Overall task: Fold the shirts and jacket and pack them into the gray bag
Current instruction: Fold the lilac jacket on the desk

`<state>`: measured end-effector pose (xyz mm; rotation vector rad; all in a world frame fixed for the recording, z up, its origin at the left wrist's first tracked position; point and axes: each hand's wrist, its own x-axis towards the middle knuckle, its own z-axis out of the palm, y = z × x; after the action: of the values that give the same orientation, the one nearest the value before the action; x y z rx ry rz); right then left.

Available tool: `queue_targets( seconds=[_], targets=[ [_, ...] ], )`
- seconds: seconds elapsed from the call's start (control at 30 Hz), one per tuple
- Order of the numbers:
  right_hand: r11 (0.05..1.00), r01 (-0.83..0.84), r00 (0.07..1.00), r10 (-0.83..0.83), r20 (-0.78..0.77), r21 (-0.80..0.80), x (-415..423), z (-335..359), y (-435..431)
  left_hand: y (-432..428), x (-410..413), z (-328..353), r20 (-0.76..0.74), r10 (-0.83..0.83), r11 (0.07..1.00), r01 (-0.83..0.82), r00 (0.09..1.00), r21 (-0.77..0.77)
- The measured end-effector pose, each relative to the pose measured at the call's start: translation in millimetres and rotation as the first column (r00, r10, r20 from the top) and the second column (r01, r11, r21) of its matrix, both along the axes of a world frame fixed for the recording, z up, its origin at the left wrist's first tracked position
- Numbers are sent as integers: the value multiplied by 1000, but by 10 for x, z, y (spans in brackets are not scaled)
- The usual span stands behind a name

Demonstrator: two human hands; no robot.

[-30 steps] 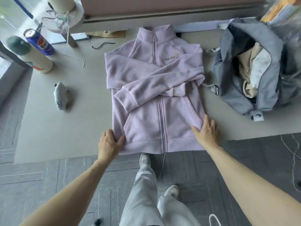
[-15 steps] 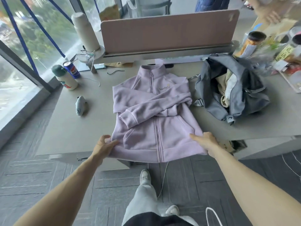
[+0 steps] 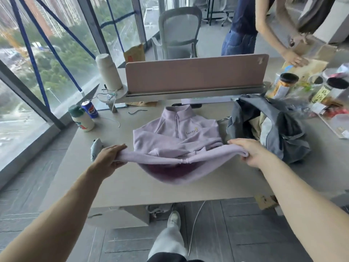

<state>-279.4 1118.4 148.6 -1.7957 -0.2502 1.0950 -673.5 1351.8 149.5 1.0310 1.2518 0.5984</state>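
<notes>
While the jacket [image 3: 170,133] lies mid-frame on the surface [image 3: 132,188], only its collar half is flat. The hem is raised off the surface and stretched between both hands, sagging in the middle. Sleeves are crossed over the front.

Left grip [image 3: 110,157]: holds the hem's left corner, fingers curled over the cloth.
Right grip [image 3: 249,153]: holds the hem's right corner, cloth bunched under the fingers.

Bag [image 3: 273,129]: grey, right of centre, mouth open, pale cloth inside. Its near side is just beside the jacket's shoulder on the frame's right.

Upper left of the surface: bottle [image 3: 81,118] and can [image 3: 89,109], side by side. Pink divider [image 3: 196,74] stands behind the collar, chair [image 3: 179,33] beyond it. Upper right: jars [image 3: 283,86]; a second person [image 3: 243,25] bends over that end.
</notes>
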Motion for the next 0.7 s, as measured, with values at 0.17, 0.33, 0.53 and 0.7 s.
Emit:
queue_targets(
  seconds=[0.17, 0.33, 0.53, 0.7],
  targets=[
    [967, 232, 964, -215, -156, 106, 308, 0, 707, 757, 338, -42, 163, -5, 994, 22, 987, -106],
    [948, 310, 945, -298, -136, 77, 549, 18, 1412, 1523, 660, -304, 202, -75, 980, 110, 976, -167],
    [949, 314, 949, -311, -55, 40, 786, -154, 2031, 2111, 1083, -605, 185, -55, 986, 82, 981, -146],
    [970, 244, 967, -242, 75, -13, 874, -383, 2349, 2373, 1267, -833, 148, -73, 991, 89, 986, -104]
  ],
)
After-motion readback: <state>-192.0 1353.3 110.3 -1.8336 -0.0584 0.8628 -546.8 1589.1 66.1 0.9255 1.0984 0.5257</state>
